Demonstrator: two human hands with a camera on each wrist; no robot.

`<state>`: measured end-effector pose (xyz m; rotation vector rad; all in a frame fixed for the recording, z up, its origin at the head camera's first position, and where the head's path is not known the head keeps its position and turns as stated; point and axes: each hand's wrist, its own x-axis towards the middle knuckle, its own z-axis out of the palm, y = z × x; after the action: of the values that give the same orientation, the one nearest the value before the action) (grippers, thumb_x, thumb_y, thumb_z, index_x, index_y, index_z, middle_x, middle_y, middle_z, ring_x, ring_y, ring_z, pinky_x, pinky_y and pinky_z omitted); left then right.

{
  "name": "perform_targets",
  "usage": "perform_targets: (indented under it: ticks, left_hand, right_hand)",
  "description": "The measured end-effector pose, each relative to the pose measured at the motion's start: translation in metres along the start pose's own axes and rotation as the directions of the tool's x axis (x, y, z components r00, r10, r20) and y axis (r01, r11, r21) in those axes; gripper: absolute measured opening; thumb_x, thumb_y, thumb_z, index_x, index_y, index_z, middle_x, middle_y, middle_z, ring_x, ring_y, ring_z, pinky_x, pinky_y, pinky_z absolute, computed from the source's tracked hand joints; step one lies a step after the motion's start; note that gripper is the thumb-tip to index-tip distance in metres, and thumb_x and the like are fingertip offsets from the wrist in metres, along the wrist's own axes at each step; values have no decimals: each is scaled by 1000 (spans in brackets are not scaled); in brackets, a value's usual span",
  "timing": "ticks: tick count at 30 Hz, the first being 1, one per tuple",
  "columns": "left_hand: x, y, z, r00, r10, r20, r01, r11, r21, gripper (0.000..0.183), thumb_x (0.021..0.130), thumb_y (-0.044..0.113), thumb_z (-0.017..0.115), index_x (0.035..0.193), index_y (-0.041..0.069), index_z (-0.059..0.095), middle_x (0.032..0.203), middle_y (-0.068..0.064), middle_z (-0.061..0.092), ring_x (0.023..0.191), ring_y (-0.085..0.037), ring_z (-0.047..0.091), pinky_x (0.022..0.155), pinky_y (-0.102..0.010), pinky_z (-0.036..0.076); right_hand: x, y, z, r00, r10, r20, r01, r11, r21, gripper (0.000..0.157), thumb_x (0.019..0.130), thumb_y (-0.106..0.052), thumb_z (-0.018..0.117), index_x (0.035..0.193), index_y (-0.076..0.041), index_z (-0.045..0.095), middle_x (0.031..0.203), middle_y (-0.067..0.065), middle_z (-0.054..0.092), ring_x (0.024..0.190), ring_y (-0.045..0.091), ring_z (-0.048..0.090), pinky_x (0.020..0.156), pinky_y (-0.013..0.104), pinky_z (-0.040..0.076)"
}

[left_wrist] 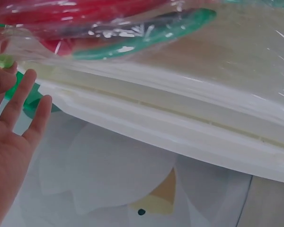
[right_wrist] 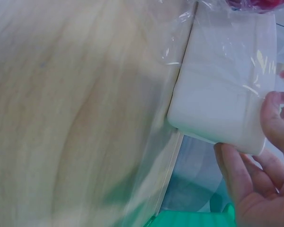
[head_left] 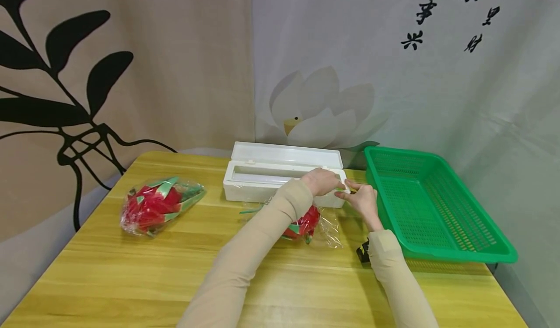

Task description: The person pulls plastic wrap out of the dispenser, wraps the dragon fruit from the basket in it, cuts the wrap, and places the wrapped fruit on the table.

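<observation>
A long white box (head_left: pixel 249 194) stands near the table's back edge with its lid (head_left: pixel 286 154) raised. Over its right end, my left hand (head_left: pixel 323 181) pinches a small pale green piece (left_wrist: pixel 4 60) between thumb and forefinger; the other fingers stay spread. My right hand (head_left: pixel 364 201) grips the right end, its thumb on the upper edge and its fingertips against the end wall (right_wrist: pixel 217 94). In front of the box, a red and green bundle (head_left: pixel 308 221) lies under clear plastic film (head_left: pixel 330 228), partly hidden by my left forearm.
Another red and green bundle (head_left: pixel 155 204) in clear plastic lies on the left of the wooden table (head_left: pixel 109 279). A green plastic basket (head_left: pixel 442 206) sits at the right. A small black and yellow object (head_left: pixel 363 251) lies beside my right sleeve. A printed curtain (head_left: pixel 197 65) hangs behind.
</observation>
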<state>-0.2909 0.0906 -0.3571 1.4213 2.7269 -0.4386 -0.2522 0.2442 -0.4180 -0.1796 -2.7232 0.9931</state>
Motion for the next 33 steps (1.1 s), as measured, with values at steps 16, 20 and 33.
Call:
perform_targets:
  ticks: [16, 20, 33]
  left_hand:
    - [1, -3, 8, 1000, 18, -24, -15, 995, 99, 45, 100, 16, 43, 139, 38, 45, 131, 6, 61, 123, -15, 55, 107, -39, 43]
    - [1, -3, 9, 999, 23, -40, -16, 987, 161, 47, 99, 15, 44, 139, 41, 45, 126, 6, 64, 118, -13, 57, 104, -35, 46]
    - [-1, -4, 13, 996, 41, -82, -30, 991, 127, 46, 98, 14, 48, 136, 39, 49, 125, 8, 64, 118, -13, 57, 103, -35, 47]
  right_hand:
    - [1, 1, -2, 998, 51, 22, -51, 999, 12, 55, 75, -28, 80, 122, -5, 62, 120, 17, 62, 113, 42, 52, 97, 48, 36]
    - [2, -1, -3, 998, 51, 31, -52, 998, 20, 55, 75, -28, 80, 121, -3, 62, 122, 18, 60, 115, 44, 49, 100, 49, 34]
    - [3, 2, -2, 997, 64, 36, -65, 998, 25, 55, 75, -28, 81, 121, -5, 62, 124, 15, 60, 116, 43, 47, 101, 49, 35]
